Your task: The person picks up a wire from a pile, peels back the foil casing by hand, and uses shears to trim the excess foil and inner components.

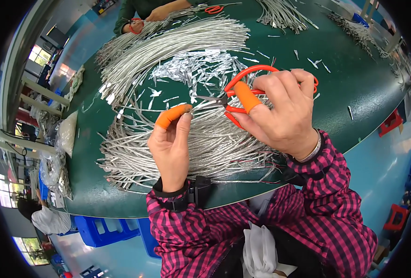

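Note:
My right hand [282, 109] is closed round red-handled scissors [249, 72], an orange cover on its index finger. The short dark blades are parted and point left, at the fingertips of my left hand [170, 143]. There, the thumb and the orange-covered index finger pinch the end of a thin silver cable [191, 111]; only a bit of it shows. Under both hands lies a wide heap of silver foil-wrapped cables [214, 150], some with dark red wire ends at the right. Just beyond the blades is a pile of torn foil scraps [196, 67].
A long bundle of silver cables [177, 39] lies across the green table [326, 83], with more cables [284, 14] at the far edge. Opposite, another person's hand [158, 14] works beside red-handled scissors [136, 26]. Plastic bags [67, 132] stand at the left edge, blue stools [106, 231] below.

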`<move>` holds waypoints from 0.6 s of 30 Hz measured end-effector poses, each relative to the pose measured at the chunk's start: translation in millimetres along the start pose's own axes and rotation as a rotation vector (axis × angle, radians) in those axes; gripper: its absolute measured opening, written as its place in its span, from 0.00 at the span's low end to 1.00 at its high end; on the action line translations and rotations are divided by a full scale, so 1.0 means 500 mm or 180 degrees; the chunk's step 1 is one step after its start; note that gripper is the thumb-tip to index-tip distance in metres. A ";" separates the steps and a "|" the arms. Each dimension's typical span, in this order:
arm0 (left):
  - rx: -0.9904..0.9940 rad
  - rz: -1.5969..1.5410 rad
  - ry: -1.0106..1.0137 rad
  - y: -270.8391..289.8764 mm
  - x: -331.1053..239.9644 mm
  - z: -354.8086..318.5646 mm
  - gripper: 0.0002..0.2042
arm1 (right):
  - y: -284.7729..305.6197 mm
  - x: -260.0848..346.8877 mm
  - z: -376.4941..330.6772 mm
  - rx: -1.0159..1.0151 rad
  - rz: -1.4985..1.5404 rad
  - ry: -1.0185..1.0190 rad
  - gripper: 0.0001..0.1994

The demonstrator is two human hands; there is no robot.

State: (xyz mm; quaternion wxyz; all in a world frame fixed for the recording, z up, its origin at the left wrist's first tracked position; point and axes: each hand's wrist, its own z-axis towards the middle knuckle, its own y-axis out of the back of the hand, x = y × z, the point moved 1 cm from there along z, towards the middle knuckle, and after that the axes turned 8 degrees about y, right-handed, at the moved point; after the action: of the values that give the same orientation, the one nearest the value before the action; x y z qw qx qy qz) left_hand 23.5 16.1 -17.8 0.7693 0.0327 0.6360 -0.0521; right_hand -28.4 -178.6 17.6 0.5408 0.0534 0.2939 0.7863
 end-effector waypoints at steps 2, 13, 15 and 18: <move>0.0035 0.0183 -0.0138 -0.001 0.002 0.001 0.06 | -0.002 -0.003 -0.004 0.0023 -0.0013 0.0075 0.15; -0.0026 0.0816 -0.0429 0.001 0.011 0.004 0.05 | -0.011 -0.002 -0.012 0.0224 -0.0021 0.0229 0.14; -0.0077 0.0941 -0.0454 0.001 0.009 0.004 0.05 | -0.013 -0.001 -0.013 0.0221 -0.0022 0.0228 0.14; -0.0117 0.1065 -0.0595 0.003 0.012 0.005 0.05 | -0.014 0.000 -0.012 0.0236 0.0006 0.0232 0.14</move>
State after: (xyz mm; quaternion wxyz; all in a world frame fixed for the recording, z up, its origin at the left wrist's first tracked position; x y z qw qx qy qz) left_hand 27.3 16.8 -23.5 0.8234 0.1189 0.5483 0.0853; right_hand -25.1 -179.3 9.0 0.5267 0.0449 0.3423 0.7768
